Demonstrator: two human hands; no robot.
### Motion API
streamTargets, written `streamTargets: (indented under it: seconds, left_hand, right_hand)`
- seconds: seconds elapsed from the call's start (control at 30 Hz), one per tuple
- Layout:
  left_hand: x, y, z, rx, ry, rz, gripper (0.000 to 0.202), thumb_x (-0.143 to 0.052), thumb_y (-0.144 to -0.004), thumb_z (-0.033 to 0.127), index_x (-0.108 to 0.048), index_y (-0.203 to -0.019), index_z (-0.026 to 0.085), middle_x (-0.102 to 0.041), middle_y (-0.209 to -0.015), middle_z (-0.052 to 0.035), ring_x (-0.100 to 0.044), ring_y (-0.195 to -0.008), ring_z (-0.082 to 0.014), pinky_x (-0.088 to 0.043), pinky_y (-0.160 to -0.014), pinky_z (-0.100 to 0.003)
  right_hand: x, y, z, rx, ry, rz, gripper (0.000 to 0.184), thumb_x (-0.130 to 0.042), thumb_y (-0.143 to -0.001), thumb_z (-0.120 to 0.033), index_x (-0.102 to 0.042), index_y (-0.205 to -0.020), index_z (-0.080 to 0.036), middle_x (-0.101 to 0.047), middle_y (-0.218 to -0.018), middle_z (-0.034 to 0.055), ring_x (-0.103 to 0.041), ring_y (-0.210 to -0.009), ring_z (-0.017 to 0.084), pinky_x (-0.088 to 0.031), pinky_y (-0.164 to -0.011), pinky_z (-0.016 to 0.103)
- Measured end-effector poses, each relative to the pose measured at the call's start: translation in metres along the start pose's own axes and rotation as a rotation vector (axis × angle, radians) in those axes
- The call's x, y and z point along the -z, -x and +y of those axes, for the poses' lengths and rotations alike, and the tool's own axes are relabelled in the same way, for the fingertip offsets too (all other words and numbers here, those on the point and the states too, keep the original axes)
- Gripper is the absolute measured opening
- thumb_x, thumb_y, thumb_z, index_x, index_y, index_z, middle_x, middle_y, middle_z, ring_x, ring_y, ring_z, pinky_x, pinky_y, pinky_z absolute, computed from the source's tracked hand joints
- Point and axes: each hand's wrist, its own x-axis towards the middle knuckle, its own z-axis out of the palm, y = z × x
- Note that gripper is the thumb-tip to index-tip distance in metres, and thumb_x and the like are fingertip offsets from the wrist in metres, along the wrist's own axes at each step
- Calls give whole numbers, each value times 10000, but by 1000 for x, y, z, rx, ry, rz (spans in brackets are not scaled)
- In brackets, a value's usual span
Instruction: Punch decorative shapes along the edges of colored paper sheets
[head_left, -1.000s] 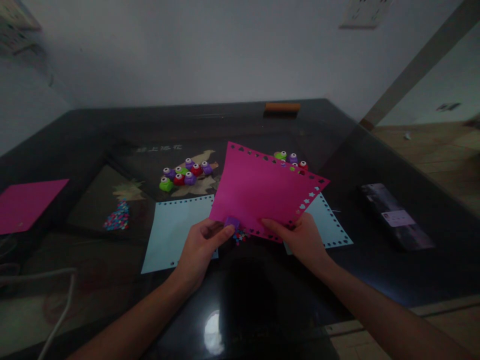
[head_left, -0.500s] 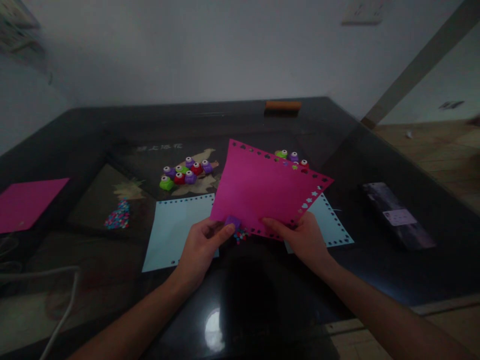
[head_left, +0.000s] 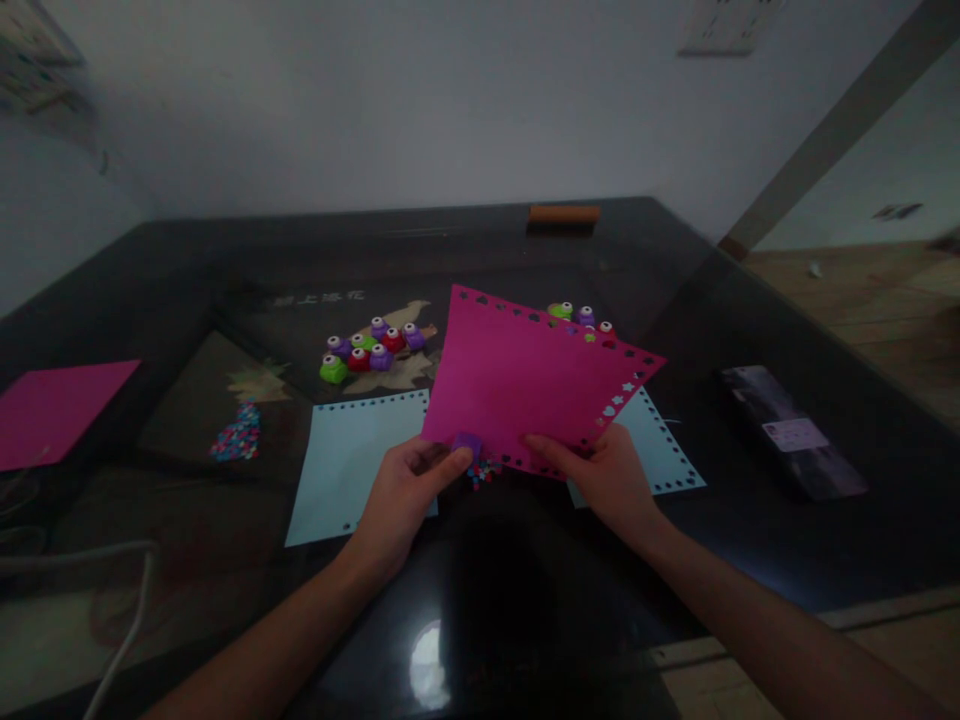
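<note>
A bright pink paper sheet (head_left: 525, 385) is held up and tilted between my hands, with small star, heart and flower shapes cut along its top, right and part of its lower edge. My left hand (head_left: 409, 490) is closed around a small purple craft punch (head_left: 466, 447) at the sheet's lower left edge. My right hand (head_left: 607, 475) pinches the sheet's lower right edge, thumb on top. Beneath it lie two light blue sheets, a left one (head_left: 352, 460) and a right one (head_left: 667, 450), with punched borders. Tiny coloured paper bits (head_left: 481, 475) lie below the punch.
Several eyed punches in green, red and purple (head_left: 371, 348) sit behind the left blue sheet; more (head_left: 585, 315) show behind the pink one. Left are a confetti pile (head_left: 238, 434), another pink sheet (head_left: 64, 405) and a white cable (head_left: 139, 600). A dark case (head_left: 791, 430) lies right, a brown roll (head_left: 564, 214) at the back.
The pink sheet's upper left corner has dipped slightly and shifted left. Both hands keep their hold in nearly the same place, and the view has moved a little.
</note>
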Motion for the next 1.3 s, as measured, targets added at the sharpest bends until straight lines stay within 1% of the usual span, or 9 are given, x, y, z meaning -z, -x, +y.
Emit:
streamTargets:
  seconds: [0.17,0.3,0.47,0.57,0.73,0.83,0.93,1.1,1.3]
  left_hand:
    - [1,-1,2,57,-30,-28,376,-774,-676,419,-714,-920,140,-757,-947,-90,-692,-881,-237,-512,-813,-329]
    - [0,-1,3,57,-50,-29,387,-764,-683,416,-708,-956,147,-754,-976,-86,-690,-919,-248,-515,-835,-339]
    - [0,-1,10,84,-149,-101,357,-750,-684,370,-709,-964,154,-752,-984,-82,-695,-907,-247,-529,-805,-332]
    - [3,0,14,51,-265,-137,324,-744,-688,347,-709,-954,166,-756,-942,-67,-697,-863,-237,-533,-774,-329]
    - [5,0,19,-11,-381,-217,296,-716,-712,292,-689,-988,186,-744,-974,-46,-681,-888,-214,-511,-821,-326]
    - [5,0,22,-18,-474,-196,285,-701,-716,308,-680,-966,174,-740,-921,-46,-676,-820,-209,-517,-769,-325]
    - [6,-1,24,-28,-550,-179,329,-682,-727,331,-668,-1012,168,-732,-886,-50,-670,-777,-213,-520,-738,-336]
    - [8,-2,22,-23,-554,-156,426,-680,-724,349,-651,-1100,150,-730,-920,-85,-678,-788,-240,-539,-742,-368]
    - [9,-4,19,-90,-536,-139,412,-694,-697,275,-688,-1095,169,-717,-1020,-80,-676,-847,-233,-562,-792,-360]
  right_hand:
    - [1,-1,2,-3,-1,4,155,-721,-733,-310,-744,-876,-256,-761,-908,18,-706,-845,199,-550,-782,340]
    - [1,-1,2,-4,-19,5,169,-718,-734,-324,-745,-875,-236,-761,-903,23,-706,-834,218,-550,-778,363]
    - [2,-3,3,-21,-33,18,166,-721,-726,-309,-740,-872,-233,-762,-903,22,-708,-827,209,-557,-768,356]
    - [2,-3,3,-21,-57,15,173,-716,-725,-310,-739,-881,-238,-761,-914,22,-705,-844,207,-556,-785,362]
    - [4,-5,2,-32,-21,27,195,-717,-721,-316,-743,-890,-221,-760,-908,40,-705,-849,222,-553,-783,379]
    - [6,-5,2,-34,-12,32,201,-719,-719,-326,-745,-889,-222,-762,-892,40,-706,-828,220,-559,-763,374]
    - [7,-5,0,-24,-15,30,173,-707,-736,-313,-747,-876,-219,-762,-892,35,-706,-822,206,-561,-763,354]
    - [8,-6,-4,-9,15,43,154,-702,-745,-310,-748,-862,-220,-761,-894,31,-705,-829,211,-562,-777,366]
    - [10,-5,-6,-3,21,57,143,-705,-738,-301,-743,-855,-229,-762,-875,26,-707,-822,229,-566,-770,389]
